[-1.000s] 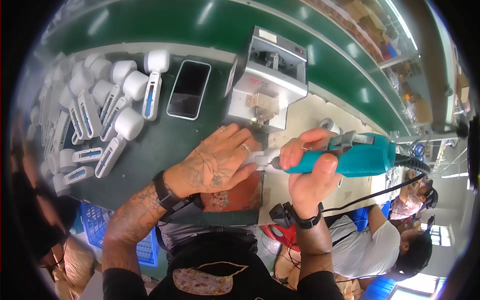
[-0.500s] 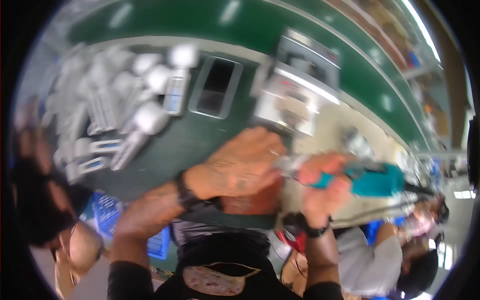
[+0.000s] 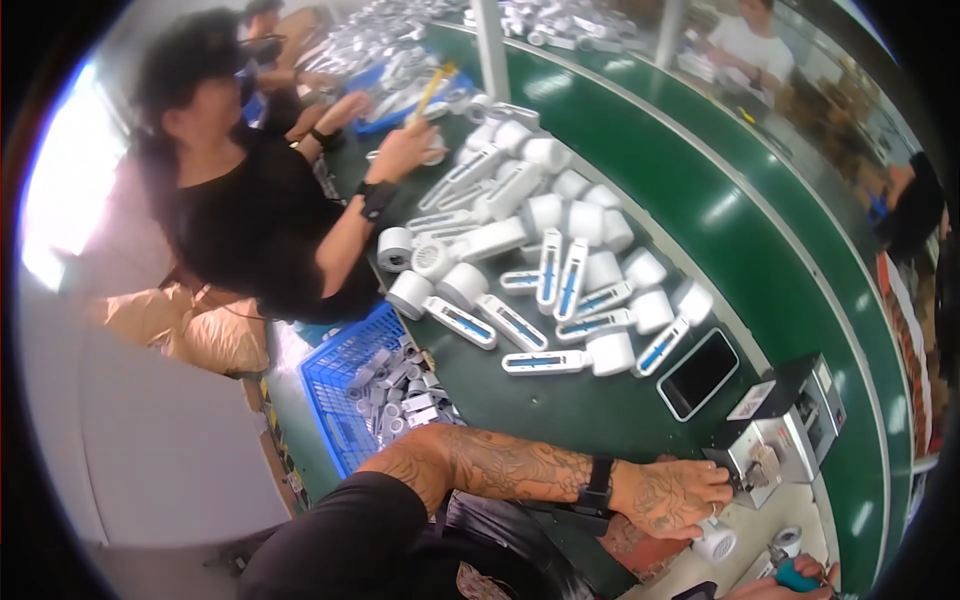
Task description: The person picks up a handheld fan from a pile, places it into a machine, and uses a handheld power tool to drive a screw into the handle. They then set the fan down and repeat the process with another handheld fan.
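My left hand [image 3: 672,497] is closed, its thumb against a white round-headed part [image 3: 715,541]. Its fingertips are beside the front of a small metal-and-black machine [image 3: 765,465]; whether they touch it I cannot tell. At the lower right edge, my right hand [image 3: 790,588] is partly cut off by the picture. It grips a teal electric screwdriver [image 3: 798,574], of which only a piece shows. Another white-and-grey round part [image 3: 787,541] lies just beyond it.
White round-headed handheld devices [image 3: 610,352] are heaped on the green table beside a phone [image 3: 698,373]. A blue basket [image 3: 345,440] holds small grey parts. A co-worker in black [image 3: 250,215] works at the far left with a yellow tool [image 3: 432,90]. A green ledge [image 3: 690,180] runs behind.
The view has swung left, bringing the co-worker and basket into sight. My hands now appear at the lower right, and the screwdriver has mostly gone out of the picture.
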Action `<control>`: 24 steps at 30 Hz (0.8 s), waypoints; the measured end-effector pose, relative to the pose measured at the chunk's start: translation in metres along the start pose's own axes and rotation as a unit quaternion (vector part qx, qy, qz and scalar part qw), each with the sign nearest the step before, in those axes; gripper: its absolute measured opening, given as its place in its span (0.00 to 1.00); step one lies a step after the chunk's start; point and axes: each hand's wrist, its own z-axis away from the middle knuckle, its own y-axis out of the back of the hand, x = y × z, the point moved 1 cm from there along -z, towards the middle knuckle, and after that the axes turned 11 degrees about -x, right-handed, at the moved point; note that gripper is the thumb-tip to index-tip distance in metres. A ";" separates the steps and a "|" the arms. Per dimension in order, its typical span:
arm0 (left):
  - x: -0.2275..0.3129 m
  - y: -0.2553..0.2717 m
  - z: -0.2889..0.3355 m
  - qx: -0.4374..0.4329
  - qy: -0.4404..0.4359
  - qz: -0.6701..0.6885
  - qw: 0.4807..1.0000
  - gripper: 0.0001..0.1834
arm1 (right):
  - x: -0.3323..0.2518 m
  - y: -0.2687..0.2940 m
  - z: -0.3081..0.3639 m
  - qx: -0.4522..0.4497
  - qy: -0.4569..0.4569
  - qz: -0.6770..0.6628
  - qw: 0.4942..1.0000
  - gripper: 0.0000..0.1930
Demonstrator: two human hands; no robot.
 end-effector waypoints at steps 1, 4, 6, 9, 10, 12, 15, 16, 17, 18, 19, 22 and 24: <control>0.001 0.001 -0.004 -0.007 -0.020 0.015 1.000 0.17 | 0.005 0.002 -0.006 0.017 0.006 0.055 0.998 0.26; 0.005 0.004 -0.017 -0.052 -0.048 0.038 0.997 0.19 | 0.010 0.002 -0.013 0.008 0.022 0.075 0.997 0.26; 0.007 0.008 -0.005 0.012 -0.070 0.002 0.998 0.19 | 0.017 -0.013 -0.005 -0.015 0.025 0.090 0.996 0.26; 0.004 -0.008 -0.004 0.043 -0.073 0.006 0.996 0.18 | 0.024 -0.008 0.001 -0.034 0.027 0.144 0.989 0.26; 0.001 -0.009 -0.006 0.031 -0.072 0.020 0.997 0.19 | 0.027 -0.007 0.003 -0.034 0.027 0.161 0.986 0.26; 0.004 -0.010 -0.008 0.015 -0.062 0.052 0.997 0.19 | 0.032 -0.004 0.005 -0.036 0.028 0.193 0.980 0.27; 0.002 -0.017 -0.006 -0.010 -0.043 0.102 0.994 0.19 | 0.035 0.002 0.006 -0.064 0.011 0.195 0.979 0.26; 0.004 -0.018 -0.008 -0.017 -0.035 0.128 0.991 0.19 | 0.036 0.005 0.006 -0.062 0.012 0.197 0.978 0.26; 0.004 -0.017 -0.009 -0.017 -0.037 0.130 0.991 0.19 | 0.038 0.008 0.006 -0.058 0.012 0.199 0.978 0.25; 0.002 -0.014 -0.006 0.001 -0.041 0.134 0.990 0.19 | 0.040 0.010 0.007 -0.055 0.013 0.201 0.978 0.25; 0.004 -0.005 -0.005 0.020 -0.041 0.136 0.990 0.19 | 0.042 0.012 0.007 -0.055 0.013 0.201 0.978 0.24; 0.013 0.058 -0.001 -0.013 0.011 0.269 0.963 0.19 | 0.055 0.020 0.004 -0.048 0.018 0.201 0.978 0.23; 0.012 0.079 0.016 0.112 0.033 0.292 0.949 0.21 | 0.068 0.031 0.001 -0.082 0.055 0.276 0.956 0.22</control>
